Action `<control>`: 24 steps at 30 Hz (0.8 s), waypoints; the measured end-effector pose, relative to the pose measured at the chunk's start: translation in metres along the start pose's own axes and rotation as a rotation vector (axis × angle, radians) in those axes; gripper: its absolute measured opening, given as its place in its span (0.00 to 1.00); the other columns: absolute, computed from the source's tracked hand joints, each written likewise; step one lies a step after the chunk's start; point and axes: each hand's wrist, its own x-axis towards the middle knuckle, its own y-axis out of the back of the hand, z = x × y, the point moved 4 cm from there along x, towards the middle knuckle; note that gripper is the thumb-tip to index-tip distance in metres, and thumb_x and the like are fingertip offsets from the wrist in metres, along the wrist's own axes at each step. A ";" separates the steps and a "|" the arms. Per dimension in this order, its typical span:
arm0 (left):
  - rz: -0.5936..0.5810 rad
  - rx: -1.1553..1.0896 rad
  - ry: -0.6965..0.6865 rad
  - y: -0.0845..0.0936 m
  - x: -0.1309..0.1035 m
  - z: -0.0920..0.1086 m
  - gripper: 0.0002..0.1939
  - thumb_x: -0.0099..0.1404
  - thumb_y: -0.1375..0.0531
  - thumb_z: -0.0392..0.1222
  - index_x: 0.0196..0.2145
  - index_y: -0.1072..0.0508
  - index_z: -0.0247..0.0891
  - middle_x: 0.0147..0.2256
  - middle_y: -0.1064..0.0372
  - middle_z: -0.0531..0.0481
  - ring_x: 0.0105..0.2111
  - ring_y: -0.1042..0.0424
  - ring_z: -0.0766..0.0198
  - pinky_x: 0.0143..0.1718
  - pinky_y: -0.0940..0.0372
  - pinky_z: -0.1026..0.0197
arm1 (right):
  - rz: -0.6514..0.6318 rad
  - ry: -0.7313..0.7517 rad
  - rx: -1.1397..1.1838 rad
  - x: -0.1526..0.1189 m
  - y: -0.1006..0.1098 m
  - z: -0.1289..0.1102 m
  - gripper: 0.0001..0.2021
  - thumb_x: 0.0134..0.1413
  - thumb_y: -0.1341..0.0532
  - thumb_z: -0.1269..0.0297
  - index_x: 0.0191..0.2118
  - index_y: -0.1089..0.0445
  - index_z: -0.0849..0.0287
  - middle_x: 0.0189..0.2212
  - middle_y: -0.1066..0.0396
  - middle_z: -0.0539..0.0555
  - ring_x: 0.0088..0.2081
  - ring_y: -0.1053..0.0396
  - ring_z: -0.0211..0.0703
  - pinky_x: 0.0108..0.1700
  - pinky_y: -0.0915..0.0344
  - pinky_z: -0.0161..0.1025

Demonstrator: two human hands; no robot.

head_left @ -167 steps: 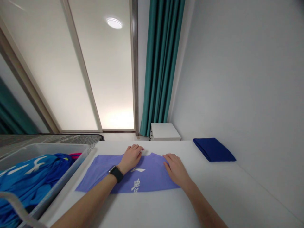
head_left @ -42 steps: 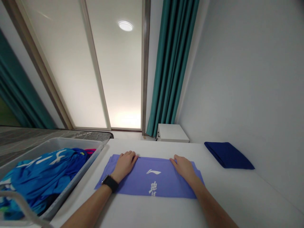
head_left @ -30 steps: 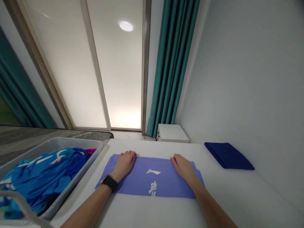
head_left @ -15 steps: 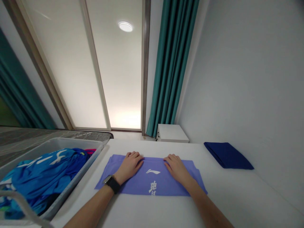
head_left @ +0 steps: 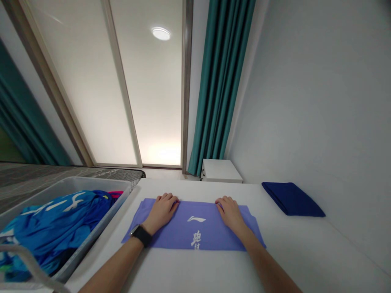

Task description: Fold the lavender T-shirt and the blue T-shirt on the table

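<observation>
A purple shirt [head_left: 195, 234], folded into a wide flat strip, lies on the white table in front of me. White printing, a logo and characters, shows at its middle. My left hand [head_left: 162, 208], with a black watch on the wrist, rests palm down on the shirt's left part, fingers at the far edge and thumb apart. On the right part, my right hand [head_left: 229, 212] lies the same way, its fingertips along the far edge. Both hands are open on the cloth, with a stretch of shirt between them.
To the left stands a grey plastic bin [head_left: 100, 228] holding blue clothes [head_left: 58, 224]. A folded navy garment [head_left: 293, 199] lies at the table's right by the wall. Beyond the white table [head_left: 183, 270] are a small white cabinet [head_left: 221, 170] and a green curtain [head_left: 221, 81].
Both hands have slid apart along the shirt's far edge, the left one leftward and the right one slightly rightward. The shirt stays in place.
</observation>
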 end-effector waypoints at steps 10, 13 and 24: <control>-0.012 -0.020 0.064 0.001 -0.001 -0.022 0.15 0.71 0.55 0.38 0.43 0.29 0.43 0.42 0.29 0.47 0.46 0.32 0.58 0.47 0.43 0.55 | -0.047 -0.075 -0.083 0.002 0.002 0.023 0.15 0.66 0.52 0.67 0.46 0.29 0.56 0.44 0.27 0.56 0.48 0.33 0.48 0.49 0.43 0.42; 0.002 -0.032 0.060 -0.003 0.000 -0.026 0.15 0.71 0.55 0.37 0.43 0.29 0.43 0.43 0.29 0.48 0.47 0.32 0.58 0.47 0.43 0.55 | -0.058 -0.048 -0.100 0.002 0.002 0.021 0.16 0.65 0.52 0.69 0.48 0.29 0.56 0.44 0.27 0.57 0.48 0.34 0.49 0.48 0.43 0.43; 0.132 0.004 -0.096 0.013 -0.008 0.021 0.18 0.70 0.52 0.39 0.56 0.34 0.39 0.55 0.34 0.44 0.56 0.37 0.56 0.57 0.44 0.51 | 0.093 0.086 -0.103 -0.017 0.026 -0.042 0.23 0.66 0.54 0.61 0.62 0.39 0.61 0.62 0.40 0.61 0.63 0.46 0.53 0.63 0.51 0.50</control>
